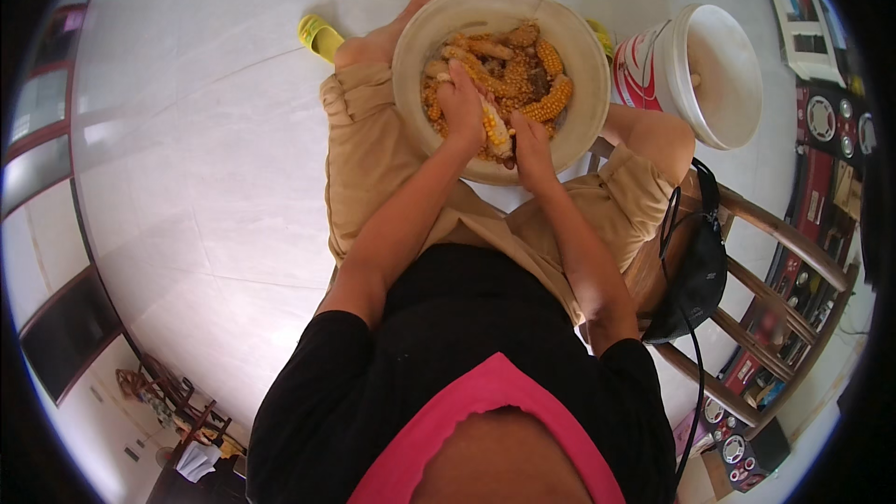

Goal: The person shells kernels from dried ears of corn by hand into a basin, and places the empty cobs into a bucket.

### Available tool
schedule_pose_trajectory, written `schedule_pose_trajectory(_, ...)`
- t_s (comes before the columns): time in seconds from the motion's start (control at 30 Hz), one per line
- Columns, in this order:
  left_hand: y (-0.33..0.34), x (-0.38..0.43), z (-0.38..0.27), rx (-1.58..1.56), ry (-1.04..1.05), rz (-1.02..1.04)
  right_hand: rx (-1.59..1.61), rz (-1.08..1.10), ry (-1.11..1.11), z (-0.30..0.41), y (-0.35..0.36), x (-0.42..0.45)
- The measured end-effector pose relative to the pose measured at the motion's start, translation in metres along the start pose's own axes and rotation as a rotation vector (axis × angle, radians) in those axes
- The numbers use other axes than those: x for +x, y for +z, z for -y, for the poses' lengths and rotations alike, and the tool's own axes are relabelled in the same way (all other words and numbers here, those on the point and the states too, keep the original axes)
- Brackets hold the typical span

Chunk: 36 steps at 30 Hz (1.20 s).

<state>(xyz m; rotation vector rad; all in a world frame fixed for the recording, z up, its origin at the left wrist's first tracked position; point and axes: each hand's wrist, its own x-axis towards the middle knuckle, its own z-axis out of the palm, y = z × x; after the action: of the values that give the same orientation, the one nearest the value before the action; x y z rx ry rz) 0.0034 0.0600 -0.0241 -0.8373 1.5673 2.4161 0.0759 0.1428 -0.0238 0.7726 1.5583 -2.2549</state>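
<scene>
A round pale plastic basin [416, 108] rests between the knees and holds loose corn kernels, bare cobs and several yellow ears of corn [549, 99]. Over the basin, my left hand [462, 108] grips a partly shelled corn cob [498, 133], pale with some yellow kernels left on it. My right hand [533, 150] is at the lower end of the same cob, its thumb and fingers against it. The palm sides of both hands are hidden.
Right of the basin a white-and-red plastic bucket [721, 77] lies tilted, its mouth to the right. A wooden chair [777, 231] with a black bag [693, 280] stands at the right. A yellow clog [320, 38] lies on the tiled floor.
</scene>
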Motion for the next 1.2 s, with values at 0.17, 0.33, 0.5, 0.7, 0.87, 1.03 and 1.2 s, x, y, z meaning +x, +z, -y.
schedule_pose_trajectory(0.17,0.001,0.001,-0.002,-0.021,-0.017,-0.047,-0.064,0.053,-0.047,0.011,-0.001,-0.006)
schedule_pose_trajectory(0.33,0.001,0.003,-0.002,-0.061,-0.06,-0.088,-0.4,0.194,-0.154,0.01,-0.008,-0.006)
schedule_pose_trajectory(0.5,-0.001,0.004,0.0,-0.029,-0.107,-0.092,-0.407,0.162,-0.181,0.009,-0.004,-0.011)
schedule_pose_trajectory(0.7,-0.002,0.007,0.004,-0.007,-0.126,-0.087,-0.637,0.017,-0.415,-0.009,-0.002,-0.003)
schedule_pose_trajectory(0.87,-0.004,0.007,0.005,-0.017,-0.11,-0.056,-0.621,-0.083,-0.52,-0.02,-0.002,0.002)
schedule_pose_trajectory(1.03,0.001,0.003,0.0,-0.028,-0.113,-0.044,-0.551,-0.131,-0.486,-0.022,-0.005,0.007)
schedule_pose_trajectory(1.2,-0.001,0.003,0.001,0.035,-0.046,0.026,-0.484,-0.048,-0.334,-0.004,0.004,0.006)
